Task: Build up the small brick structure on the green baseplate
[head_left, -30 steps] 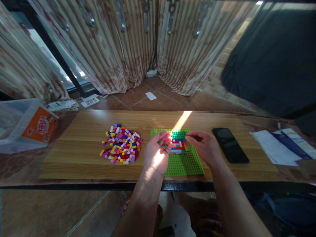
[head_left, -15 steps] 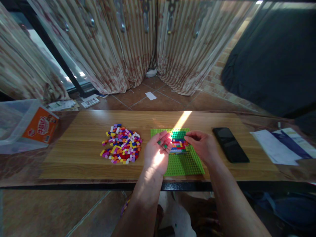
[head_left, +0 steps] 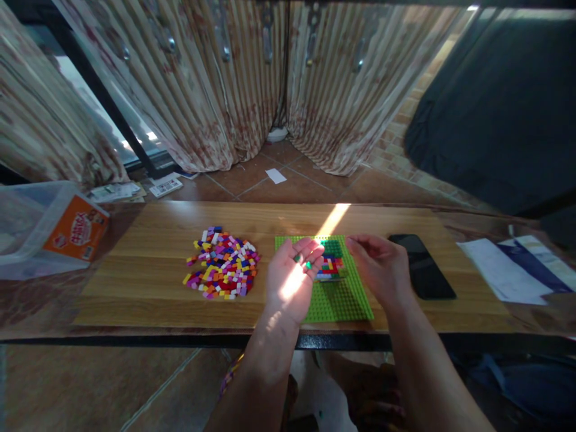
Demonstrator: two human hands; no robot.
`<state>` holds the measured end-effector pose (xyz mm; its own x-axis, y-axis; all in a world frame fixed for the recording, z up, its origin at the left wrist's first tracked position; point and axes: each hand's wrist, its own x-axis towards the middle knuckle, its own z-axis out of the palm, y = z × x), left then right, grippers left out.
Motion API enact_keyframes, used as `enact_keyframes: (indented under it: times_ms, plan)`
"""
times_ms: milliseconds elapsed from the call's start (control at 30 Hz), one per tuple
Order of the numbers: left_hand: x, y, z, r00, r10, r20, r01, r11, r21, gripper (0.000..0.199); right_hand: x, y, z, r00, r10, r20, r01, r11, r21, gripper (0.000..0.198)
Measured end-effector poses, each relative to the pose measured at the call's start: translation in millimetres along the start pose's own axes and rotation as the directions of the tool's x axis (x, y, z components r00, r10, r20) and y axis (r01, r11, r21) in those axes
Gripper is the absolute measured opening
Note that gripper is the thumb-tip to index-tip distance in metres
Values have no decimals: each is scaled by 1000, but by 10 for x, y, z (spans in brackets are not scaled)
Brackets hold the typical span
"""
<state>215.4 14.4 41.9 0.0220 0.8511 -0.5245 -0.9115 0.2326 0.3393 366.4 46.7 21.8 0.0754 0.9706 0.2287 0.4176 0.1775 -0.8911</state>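
The left hand [head_left: 290,281] is palm up, mostly open, with little green bricks [head_left: 308,264] on its fingers. The right hand [head_left: 348,241] has thumb and finger close together; I can't tell if they pinch a brick. A colourful patch [head_left: 332,264] is built on the green plate [head_left: 342,307]. Its near part shows only bumps. Many loose bricks [head_left: 225,264] lie left on the worktop [head_left: 135,270].

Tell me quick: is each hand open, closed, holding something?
Left hand: open, palm up, small green bricks on it.
Right hand: curled; can't tell if it holds anything.
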Motion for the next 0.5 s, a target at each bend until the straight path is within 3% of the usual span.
enact_keyframes:
  times_ms: [67, 200, 367, 500]
  plan:
    - [-15, 2, 7, 999, -11, 32, 11, 1000, -13, 33, -58, -123, 18, 989, -62, 132, 56, 997, 50, 17]
    - [-53, 5, 22, 996, -28, 84, 29, 999, -15, 36, -175, -316, 81, 906, -182, 383, 192, 981, 12, 13]
    - [-82, -11, 44, 991, -19, 129, 23, 999, -26, 39, -228, -355, 163, 891, -211, 403, 281, 951, -125, 12]
    - [-67, -15, 36, 991, -16, 135, 20, 999, -28, 38, -217, -324, 167, 893, -227, 388, 290, 950, -113, 12]
